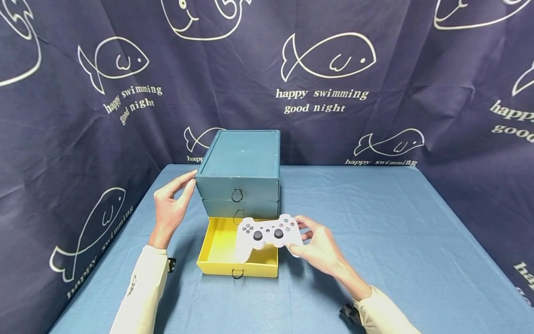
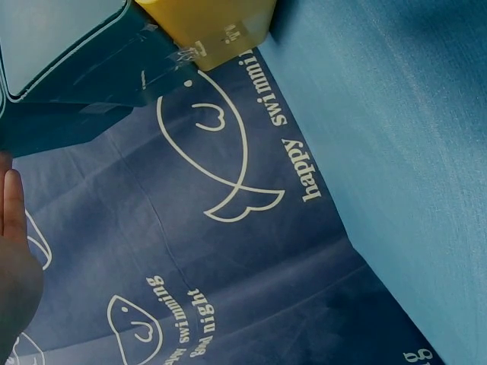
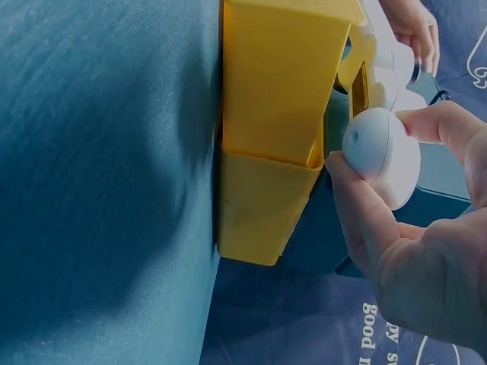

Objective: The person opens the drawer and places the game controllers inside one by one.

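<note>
A white game controller (image 1: 269, 234) is held by its right grip between the thumb and fingers of my right hand (image 1: 319, 248). It hangs over the pulled-out yellow drawer (image 1: 258, 270), whose visible floor is bare. In the right wrist view the controller's rounded grip (image 3: 384, 156) sits between thumb and fingertips, above the drawer's yellow wall (image 3: 285, 84). My left hand (image 1: 173, 204) rests its fairly straight fingers against the left side of the teal drawer box (image 1: 246, 153). Only part of that left hand (image 2: 15, 258) shows in the left wrist view.
Two teal drawer fronts with black ring pulls (image 1: 237, 195) stand above the yellow drawer. Another ring pull (image 1: 237, 274) is on the yellow front. A blue cloth (image 1: 354, 222) covers the table. Dark blue fish-print curtains (image 1: 325, 120) enclose its back and sides.
</note>
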A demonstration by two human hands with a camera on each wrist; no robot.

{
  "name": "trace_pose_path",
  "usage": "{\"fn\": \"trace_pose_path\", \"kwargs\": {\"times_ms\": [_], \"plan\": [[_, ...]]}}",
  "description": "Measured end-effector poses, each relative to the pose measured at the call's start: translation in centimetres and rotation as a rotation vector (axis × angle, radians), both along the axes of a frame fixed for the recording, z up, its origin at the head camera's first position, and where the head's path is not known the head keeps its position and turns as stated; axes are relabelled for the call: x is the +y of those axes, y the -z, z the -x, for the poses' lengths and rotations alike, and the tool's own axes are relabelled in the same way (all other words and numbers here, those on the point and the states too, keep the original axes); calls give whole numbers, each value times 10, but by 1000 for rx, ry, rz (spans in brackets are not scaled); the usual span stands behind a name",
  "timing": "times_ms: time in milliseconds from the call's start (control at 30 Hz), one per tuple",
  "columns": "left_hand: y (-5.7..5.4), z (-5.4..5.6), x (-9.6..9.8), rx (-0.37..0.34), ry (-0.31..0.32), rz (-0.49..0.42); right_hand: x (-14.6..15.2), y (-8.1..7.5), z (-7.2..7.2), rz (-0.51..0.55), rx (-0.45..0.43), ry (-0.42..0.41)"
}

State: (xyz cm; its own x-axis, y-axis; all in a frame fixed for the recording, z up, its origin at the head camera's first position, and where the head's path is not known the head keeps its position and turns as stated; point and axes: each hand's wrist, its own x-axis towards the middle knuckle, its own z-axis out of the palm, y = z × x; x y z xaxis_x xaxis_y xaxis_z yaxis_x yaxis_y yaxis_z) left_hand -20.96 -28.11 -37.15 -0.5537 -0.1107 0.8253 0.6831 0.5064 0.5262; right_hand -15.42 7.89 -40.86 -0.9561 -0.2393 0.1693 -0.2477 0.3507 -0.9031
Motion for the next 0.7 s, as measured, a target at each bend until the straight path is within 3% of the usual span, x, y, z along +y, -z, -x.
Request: {"fn": "trace_pose_path", "kwargs": {"times_ms": [400,700], "plan": [[0,-1,1,-8,-5,-6,-7,-2,1,-7,-20,2],[-9,-7,9,-7,-3,-5,-15,-3,3,-20,10,-21]]}}
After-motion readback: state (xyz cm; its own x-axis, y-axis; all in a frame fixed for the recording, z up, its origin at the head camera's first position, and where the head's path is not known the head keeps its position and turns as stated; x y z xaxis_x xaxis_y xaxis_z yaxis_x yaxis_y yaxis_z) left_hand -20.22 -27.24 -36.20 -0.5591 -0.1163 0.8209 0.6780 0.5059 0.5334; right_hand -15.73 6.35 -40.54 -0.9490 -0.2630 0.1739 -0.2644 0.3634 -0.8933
